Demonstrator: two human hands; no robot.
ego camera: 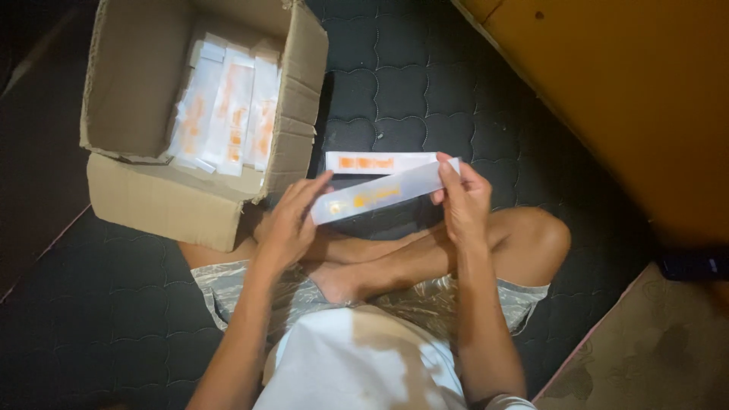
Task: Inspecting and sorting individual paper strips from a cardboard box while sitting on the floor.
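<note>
Dim, warm light falls from above onto the box [152, 91] and shirt [364, 357], leaving the mattress [402, 83] dark and everything softly blurred.

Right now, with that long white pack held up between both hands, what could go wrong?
1. The long white pack is pinched only at its ends, by the left hand and the right hand; it may sag or crease in the middle.
2. A second pack lies loose on the dark quilted mat just behind; a forearm or dropped pack could knock it.
3. The light is dim and the packs in the cardboard box look alike, so mix-ups seem possible.
</note>
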